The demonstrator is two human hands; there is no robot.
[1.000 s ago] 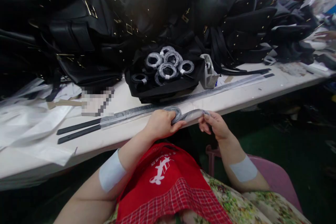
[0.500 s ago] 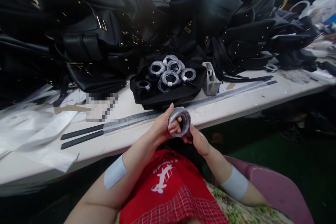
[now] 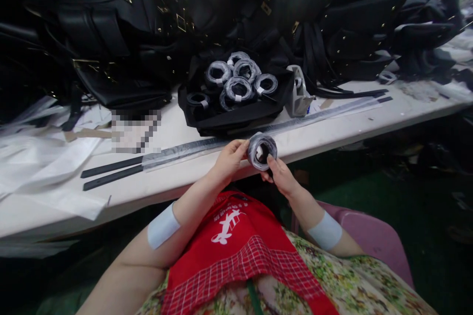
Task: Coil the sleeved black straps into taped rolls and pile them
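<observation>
A black strap coiled into a ring, wrapped in clear plastic film (image 3: 253,154), is held up in front of the table edge. My left hand (image 3: 232,156) pinches its left rim between thumb and fingers. On the opposite side my right hand (image 3: 283,177) grips it, the thumb at the inner edge and the fingers partly hidden below. Several similar wrapped coils (image 3: 228,92) with white bands lie in an open black fabric holder (image 3: 229,125) just beyond. Two long flat black straps (image 3: 113,183), partly sleeved in clear film, stretch along the white table (image 3: 177,184).
Black bags with gold-coloured fittings (image 3: 99,29) are heaped along the back. A grey tape dispenser (image 3: 298,96) stands right of the fabric holder. White sheets and plastic film (image 3: 55,167) cover the table's left end. A mauve chair (image 3: 373,236) is at the lower right.
The coil has turned to face me more. My left fingers, earlier through its hole, now pinch the rim, and my right thumb has come onto its inner edge. The camera view has shifted.
</observation>
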